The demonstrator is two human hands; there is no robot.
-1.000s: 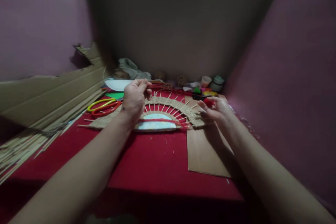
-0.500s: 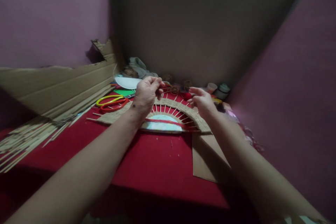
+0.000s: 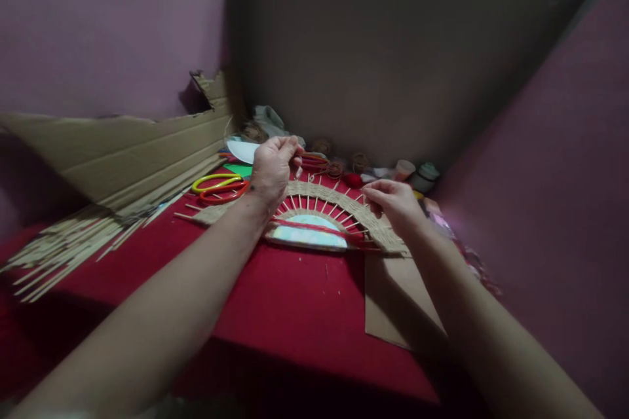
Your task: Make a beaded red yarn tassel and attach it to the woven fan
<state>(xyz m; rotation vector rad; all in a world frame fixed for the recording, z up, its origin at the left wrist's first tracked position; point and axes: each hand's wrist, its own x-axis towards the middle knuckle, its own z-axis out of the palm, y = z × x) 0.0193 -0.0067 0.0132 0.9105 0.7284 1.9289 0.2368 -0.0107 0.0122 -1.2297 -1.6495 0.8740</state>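
Raised over the table, my left hand (image 3: 276,167) is closed in a pinch, and whatever its fingertips hold is too small to make out. My right hand (image 3: 393,203) is to the right and a little lower, thumb and fingertips pressed together; I cannot see what is between them. Below both hands lies a half-round woven piece with a twine band (image 3: 344,199) across thin sticks that fan out from a pale, shiny half-disc (image 3: 304,236). A red strand (image 3: 314,228) lies across the half-disc. My left hand and forearm cover part of the band's left side.
Scissors with yellow and red handles (image 3: 221,188) lie left of my left hand. Cardboard (image 3: 147,150) and a bundle of thin sticks (image 3: 73,245) are further left. Twine balls (image 3: 360,162) and a lidded jar (image 3: 425,175) stand behind. A cardboard sheet (image 3: 393,301) lies at the front right.
My right hand has moved lower and its loosely spread fingers have come together in a pinch. My left hand stays pinched. The whole view has shifted slightly.
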